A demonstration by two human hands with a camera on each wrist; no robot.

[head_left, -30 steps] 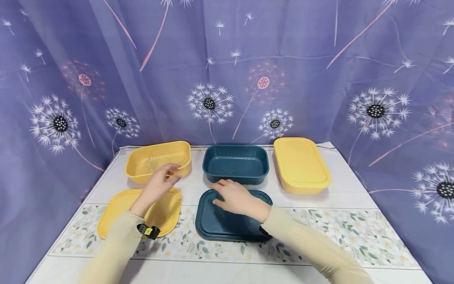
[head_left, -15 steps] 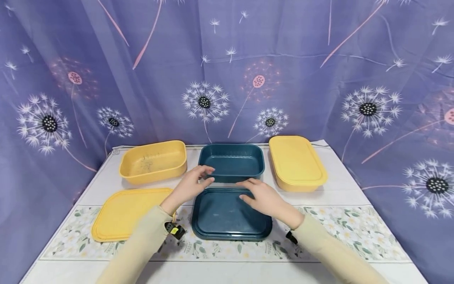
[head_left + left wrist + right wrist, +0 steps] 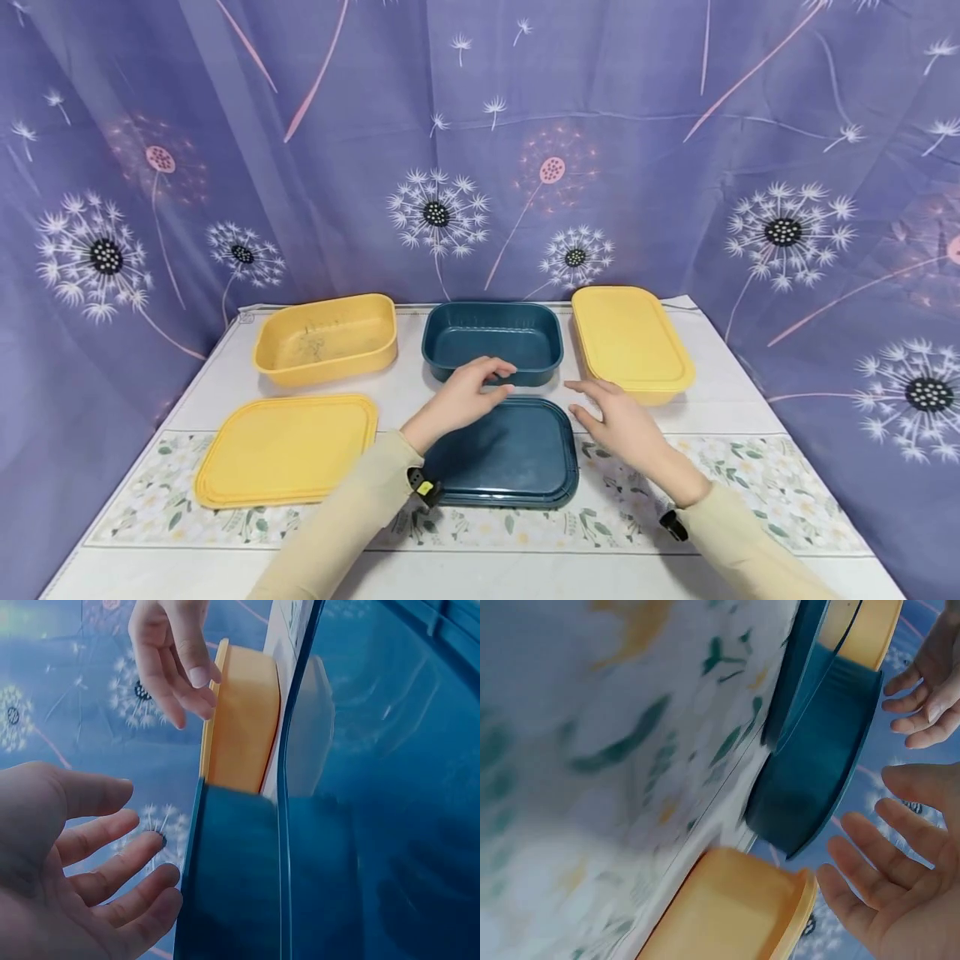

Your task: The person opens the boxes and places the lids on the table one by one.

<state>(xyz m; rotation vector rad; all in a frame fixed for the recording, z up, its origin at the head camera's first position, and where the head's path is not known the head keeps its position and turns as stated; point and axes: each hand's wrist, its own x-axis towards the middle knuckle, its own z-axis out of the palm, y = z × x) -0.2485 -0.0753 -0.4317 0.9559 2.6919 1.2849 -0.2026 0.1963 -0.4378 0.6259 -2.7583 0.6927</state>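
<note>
1. Left hand: fingers apart, gently bent, over the blue lid.
2. Right hand: fingers spread, near the lidded yellow box.
3. The blue lid: I see it flat, on the person's side of the open blue box.

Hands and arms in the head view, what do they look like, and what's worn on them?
The left hand and right hand are bare, with no gloves. Long, plain, pale cream sleeves cover both arms. A small black device sits at each wrist; the left one has a yellow patch.
</note>
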